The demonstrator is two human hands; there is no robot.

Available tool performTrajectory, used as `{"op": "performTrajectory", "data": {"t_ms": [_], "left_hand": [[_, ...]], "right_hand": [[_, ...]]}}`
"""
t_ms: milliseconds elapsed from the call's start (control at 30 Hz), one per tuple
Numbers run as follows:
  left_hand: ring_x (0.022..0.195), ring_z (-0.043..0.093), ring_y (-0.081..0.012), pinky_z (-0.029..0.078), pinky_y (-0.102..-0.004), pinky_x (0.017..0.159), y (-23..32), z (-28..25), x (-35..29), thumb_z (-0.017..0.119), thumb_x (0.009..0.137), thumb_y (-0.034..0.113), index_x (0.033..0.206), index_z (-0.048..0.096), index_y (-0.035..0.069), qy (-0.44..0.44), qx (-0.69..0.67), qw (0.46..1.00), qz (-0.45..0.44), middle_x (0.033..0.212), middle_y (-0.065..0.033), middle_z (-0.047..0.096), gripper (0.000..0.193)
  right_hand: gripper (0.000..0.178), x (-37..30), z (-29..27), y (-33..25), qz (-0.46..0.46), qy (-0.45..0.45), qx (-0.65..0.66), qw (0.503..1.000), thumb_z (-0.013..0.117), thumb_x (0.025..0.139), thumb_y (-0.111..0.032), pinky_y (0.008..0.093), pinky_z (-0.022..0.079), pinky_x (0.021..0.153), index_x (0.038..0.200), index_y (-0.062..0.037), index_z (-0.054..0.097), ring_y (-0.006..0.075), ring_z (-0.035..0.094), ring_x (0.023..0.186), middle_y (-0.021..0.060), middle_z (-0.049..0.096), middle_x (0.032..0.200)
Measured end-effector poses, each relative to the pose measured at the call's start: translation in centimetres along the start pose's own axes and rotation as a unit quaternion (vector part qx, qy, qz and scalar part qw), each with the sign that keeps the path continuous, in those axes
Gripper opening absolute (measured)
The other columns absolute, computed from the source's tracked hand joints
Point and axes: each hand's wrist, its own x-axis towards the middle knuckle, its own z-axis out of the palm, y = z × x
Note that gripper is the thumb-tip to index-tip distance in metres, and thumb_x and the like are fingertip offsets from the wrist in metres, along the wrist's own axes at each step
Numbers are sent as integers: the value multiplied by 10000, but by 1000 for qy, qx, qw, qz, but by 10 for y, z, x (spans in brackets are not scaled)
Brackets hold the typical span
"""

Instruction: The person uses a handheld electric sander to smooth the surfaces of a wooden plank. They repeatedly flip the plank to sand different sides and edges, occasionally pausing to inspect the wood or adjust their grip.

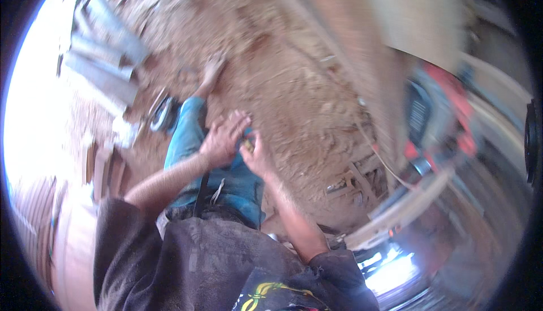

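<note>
My left hand [225, 137] lies over my bent leg in blue trousers [185, 127], its fingers stretched out and fairly flat. Close beside it, my right hand [258, 157] is closed, thumb up, around a small yellow-and-dark thing [248, 143]. Most of that small thing is covered by the fingers, and blur hides its kind. The two hands nearly meet above my lap. My bare foot [214, 67] rests on the sandy ground ahead of them.
A red-and-dark power tool [421, 110] sits at the right by blurred wooden boards [396, 215]. Grey metal sheets [104, 56] lie at the far left. A dark, rounded object [164, 113] is beside my leg. Wood scraps [362, 181] lie on brown dirt [300, 96].
</note>
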Motion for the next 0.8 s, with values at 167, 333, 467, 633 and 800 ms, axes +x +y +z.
{"op": "performTrajectory", "data": {"t_ms": [167, 333, 467, 633, 800], "left_hand": [[1300, 670, -376, 542, -512, 1047, 73, -83, 24, 840, 794, 253, 1582, 440, 86, -163, -271, 948, 30, 1359, -223, 697, 900], [939, 759, -383, 588, -505, 816, 85, -198, 58, 848, 872, 466, 1100, 712, 80, -46, -190, 977, 79, 911, -169, 770, 468], [894, 757, -389, 568, -513, 801, 41, -257, 69, 849, 871, 538, 977, 743, 77, -21, -91, 994, 51, 905, -159, 773, 484], [969, 771, -410, 588, -532, 849, -10, -311, 76, 818, 922, 495, 1135, 724, 109, -31, -55, 995, -72, 965, -175, 794, 451], [882, 777, -393, 592, -492, 776, -13, -346, 103, 839, 927, 390, 1141, 711, 130, 61, -96, 992, -47, 914, -179, 776, 361]], "right_hand": [[430, -77, -81, -59, -1, 9, 125, 992, 712, 1011, -246, 423, 571, 974, 1367, -46, 579, 251, 718, 1135, 164, 732, 1204], [485, -150, -154, -171, -28, 118, 181, 976, 738, 1045, -338, 359, 597, 924, 1432, -91, 583, 172, 739, 1060, 105, 743, 1201], [409, -191, -206, -183, -34, 424, 186, 886, 745, 1042, -403, 321, 574, 960, 1313, -100, 704, 147, 728, 1084, 53, 765, 1208], [378, -229, -260, -71, 51, 628, -31, 776, 761, 1018, -372, 391, 553, 912, 1253, -79, 712, 219, 683, 947, 89, 735, 1058], [672, -217, -301, 31, 235, 546, -219, 774, 830, 897, -406, 534, 527, 1032, 1393, 5, 638, 460, 667, 1223, 274, 715, 1256]]}}
